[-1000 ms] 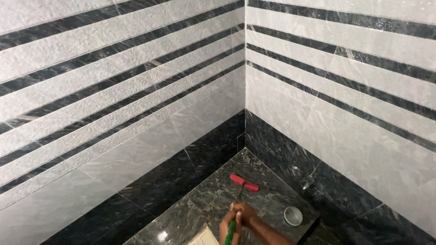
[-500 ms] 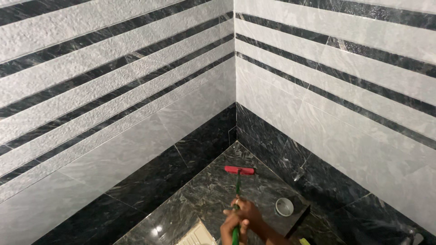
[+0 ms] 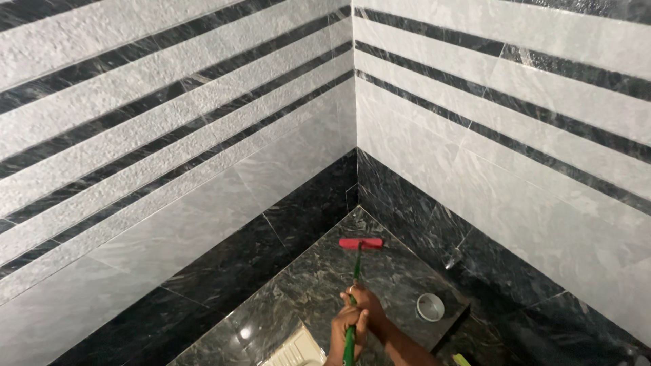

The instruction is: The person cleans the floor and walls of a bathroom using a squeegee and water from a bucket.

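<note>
Head view: both hands grip one long green handle (image 3: 354, 281) near the bottom edge of the frame. The right hand (image 3: 366, 303) sits higher on the shaft, the left hand (image 3: 344, 327) just below it, and the fingers of each are wrapped fully closed around the handle. The handle runs forward to a red wiper head (image 3: 361, 243), which lies flat on the dark marble floor (image 3: 305, 285) close to the corner where the two walls meet. In the inspector's judgement, the stroke is done well if the head stays flat and square to the floor, with even pressure from both hands and the edge carried right up to the wall base. A small round drain fitting (image 3: 430, 306) is set in the floor to the right of the hands, apart from the wiper. A pale ribbed fixture (image 3: 296, 350) shows at the bottom edge, only partly in view. The floor is glossy and reflects light. The walls (image 3: 169, 135) carry grey tiles with dark bands, above a dark marble skirting.
</note>
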